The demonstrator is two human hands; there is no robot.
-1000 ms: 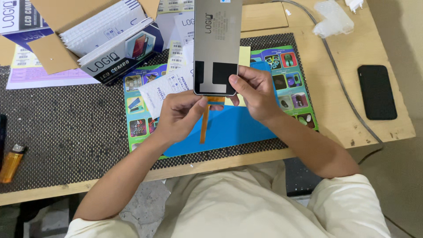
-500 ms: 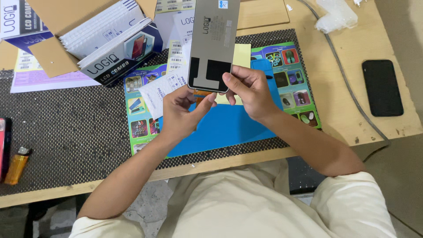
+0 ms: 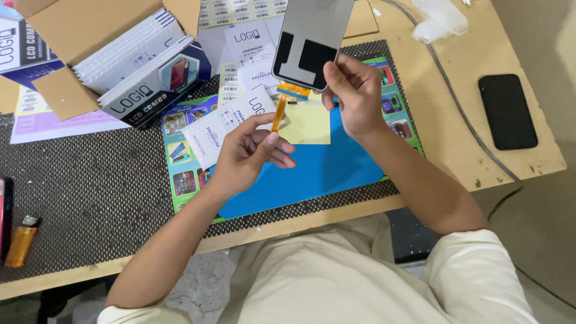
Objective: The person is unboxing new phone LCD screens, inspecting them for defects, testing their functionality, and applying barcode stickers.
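Observation:
My right hand [image 3: 355,96] grips the lower edge of a grey phone display panel [image 3: 313,36], held up with its back toward me above a blue work mat [image 3: 324,171]. An orange flex ribbon [image 3: 279,108] hangs from the panel's bottom. My left hand [image 3: 249,153] pinches the lower end of that ribbon between thumb and fingers. A pale yellow sheet [image 3: 309,123] lies on the mat under the ribbon.
An open cardboard box [image 3: 90,48] of boxed screens stands at the back left, with white printed cards [image 3: 225,123] beside it. A black phone [image 3: 507,111] and a grey cable [image 3: 462,114] lie at the right. An orange lighter [image 3: 21,241] rests on the black mesh mat at the left edge.
The panel has been lifted and tilted away from the mat. My left hand slid from the panel's lower edge down onto the orange ribbon's end.

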